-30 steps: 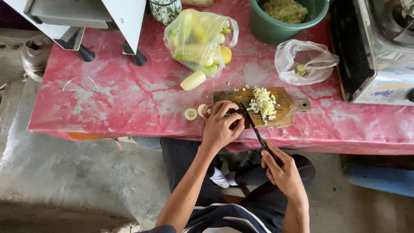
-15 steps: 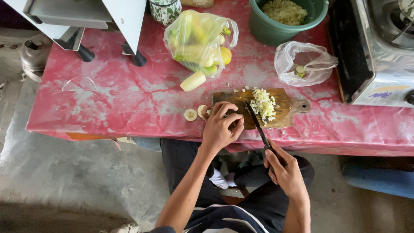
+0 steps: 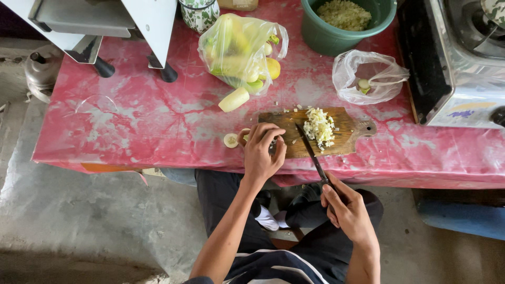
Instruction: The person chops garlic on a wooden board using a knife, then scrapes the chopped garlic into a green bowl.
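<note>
A wooden cutting board (image 3: 347, 142) lies at the front edge of the red-covered table (image 3: 147, 126). On it sits a pile of finely chopped pale vegetable (image 3: 320, 126). My left hand (image 3: 262, 152) rests curled on the board's left end, fingers pressed down over a small piece I cannot see clearly. My right hand (image 3: 347, 210) grips the handle of a dark knife (image 3: 310, 150), whose blade lies across the board beside the pile. A round slice (image 3: 231, 140) lies just left of the board.
A clear bag of yellow-green vegetables (image 3: 239, 50) with one peeled piece (image 3: 233, 99) beside it stands behind the board. A green bowl of chopped bits (image 3: 344, 18), a crumpled plastic bag (image 3: 368, 79), a gas stove (image 3: 457, 63) and a metal machine's feet (image 3: 105, 68) ring the table.
The knife blade has shifted from left of the pile onto the board near its middle. My left hand stays curled on the board's left end.
</note>
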